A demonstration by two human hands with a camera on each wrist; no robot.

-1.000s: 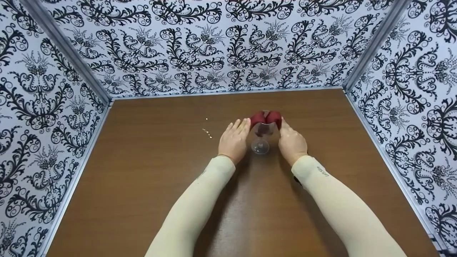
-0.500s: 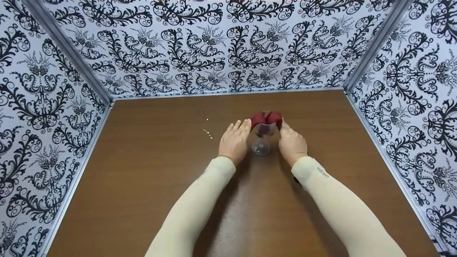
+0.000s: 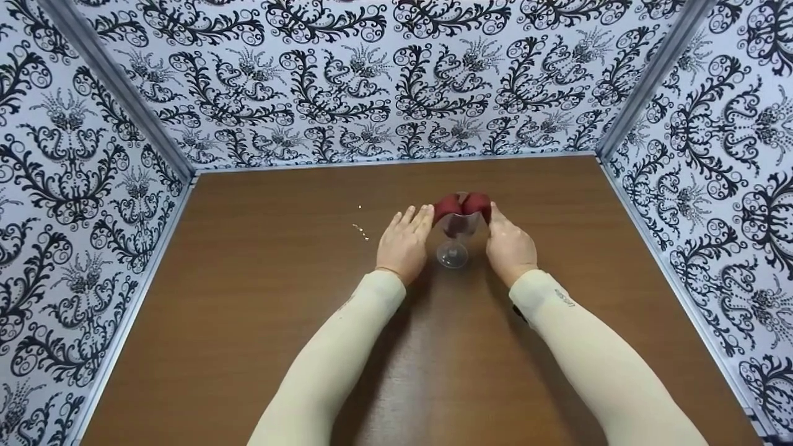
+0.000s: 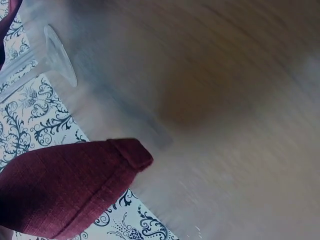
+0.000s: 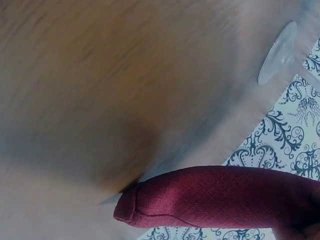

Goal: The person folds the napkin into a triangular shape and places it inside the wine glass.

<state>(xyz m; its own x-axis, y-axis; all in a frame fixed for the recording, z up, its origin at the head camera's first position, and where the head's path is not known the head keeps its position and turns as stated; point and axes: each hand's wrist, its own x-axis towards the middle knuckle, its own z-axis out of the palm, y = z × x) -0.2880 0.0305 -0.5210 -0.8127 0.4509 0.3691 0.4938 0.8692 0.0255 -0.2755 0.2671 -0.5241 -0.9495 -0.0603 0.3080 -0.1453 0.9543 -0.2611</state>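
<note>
A clear stemmed glass (image 3: 452, 254) stands upright on the table, with a dark red cloth napkin (image 3: 476, 203) tucked into its bowl. Two folded ends of the napkin droop over the rim, one to each side. My left hand (image 3: 404, 244) holds the left end at the fingertips, its thumb hidden from above. On the other side, my right hand (image 3: 511, 249) pinches the right end. Up close, the left wrist view shows one rolled napkin end (image 4: 75, 187) and the glass's foot (image 4: 60, 55). A similar end (image 5: 215, 197) appears in the right wrist view.
The brown wooden table (image 3: 248, 310) has several small pale specks (image 3: 360, 231) left of the glass. Black-and-white patterned walls (image 3: 396, 80) enclose the back and both sides. Grey metal posts stand in the corners.
Both hands have shifted slightly outward, away from the glass, with the napkin ends spreading a little. The glass stays in place.
</note>
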